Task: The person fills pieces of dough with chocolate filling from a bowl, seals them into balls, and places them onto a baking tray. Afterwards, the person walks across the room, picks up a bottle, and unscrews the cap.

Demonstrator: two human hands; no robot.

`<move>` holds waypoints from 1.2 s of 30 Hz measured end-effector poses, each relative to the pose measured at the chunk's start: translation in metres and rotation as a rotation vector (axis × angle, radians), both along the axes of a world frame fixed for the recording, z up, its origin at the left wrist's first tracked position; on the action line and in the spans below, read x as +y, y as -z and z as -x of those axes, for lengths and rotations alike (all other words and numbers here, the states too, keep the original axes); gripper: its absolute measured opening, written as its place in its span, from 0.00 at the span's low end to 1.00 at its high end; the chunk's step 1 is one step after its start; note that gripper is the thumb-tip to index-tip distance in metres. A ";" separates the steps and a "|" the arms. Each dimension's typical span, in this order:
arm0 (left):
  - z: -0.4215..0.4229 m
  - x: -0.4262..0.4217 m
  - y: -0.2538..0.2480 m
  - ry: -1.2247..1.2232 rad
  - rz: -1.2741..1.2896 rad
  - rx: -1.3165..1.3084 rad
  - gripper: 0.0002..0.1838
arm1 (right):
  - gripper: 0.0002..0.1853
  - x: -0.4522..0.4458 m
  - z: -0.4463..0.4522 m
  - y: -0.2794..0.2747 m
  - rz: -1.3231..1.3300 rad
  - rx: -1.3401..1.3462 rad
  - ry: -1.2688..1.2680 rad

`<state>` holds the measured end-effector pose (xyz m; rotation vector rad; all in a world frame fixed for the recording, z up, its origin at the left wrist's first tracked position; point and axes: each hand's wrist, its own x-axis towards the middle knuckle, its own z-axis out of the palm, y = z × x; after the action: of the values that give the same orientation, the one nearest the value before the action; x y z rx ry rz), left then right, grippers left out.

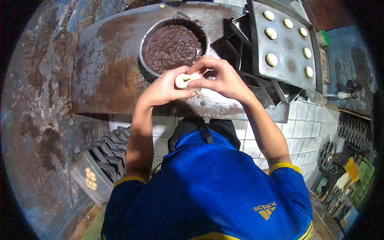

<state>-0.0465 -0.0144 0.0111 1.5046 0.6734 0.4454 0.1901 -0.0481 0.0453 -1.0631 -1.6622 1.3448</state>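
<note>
1. Left hand (163, 87): fingers curled, partly closed; a pale piece of dough (182, 82) is cupped from the left.
2. Right hand (224, 79): fingers bent, thumb laid against the same dough; the piece is gripped between both hands.
3. The dough is held near the centre of the frame, just below the bowl (142, 51) of dark brown paste (172, 45) as seen; a dark mark is seen on its upper face.
4. At upper right, pale dough rounds (271, 60) are spread on a metal tray (289, 46), apart from the hands.
5. Writing: "adidas" with a striped logo (265, 211) is read, upside down, on the blue shirt (208, 172), lower right of the frame.
</note>
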 end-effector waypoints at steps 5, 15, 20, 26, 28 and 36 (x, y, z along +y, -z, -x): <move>-0.011 -0.016 -0.031 -0.210 0.181 -0.138 0.19 | 0.15 -0.006 -0.006 -0.007 -0.016 0.096 0.113; -0.037 -0.026 -0.041 -0.373 0.299 -0.347 0.19 | 0.35 -0.004 -0.001 -0.064 -0.612 -0.372 0.024; -0.025 -0.026 -0.057 -0.326 0.455 -0.482 0.24 | 0.22 -0.006 -0.008 -0.067 -0.409 -0.198 0.091; -0.045 -0.023 -0.059 -0.442 0.049 -0.314 0.20 | 0.27 -0.013 -0.005 -0.084 -0.355 -0.115 0.234; -0.055 -0.026 -0.060 -0.461 0.150 -0.363 0.21 | 0.30 -0.014 -0.011 -0.092 -0.474 -0.226 0.218; -0.093 -0.019 -0.083 -0.391 0.532 -0.530 0.21 | 0.17 -0.007 -0.057 -0.062 -0.547 -0.144 0.304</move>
<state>0.0460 -0.0330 0.0945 0.7038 0.5959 0.8503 0.2475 -0.0554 0.1073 -1.0377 -1.7444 0.5792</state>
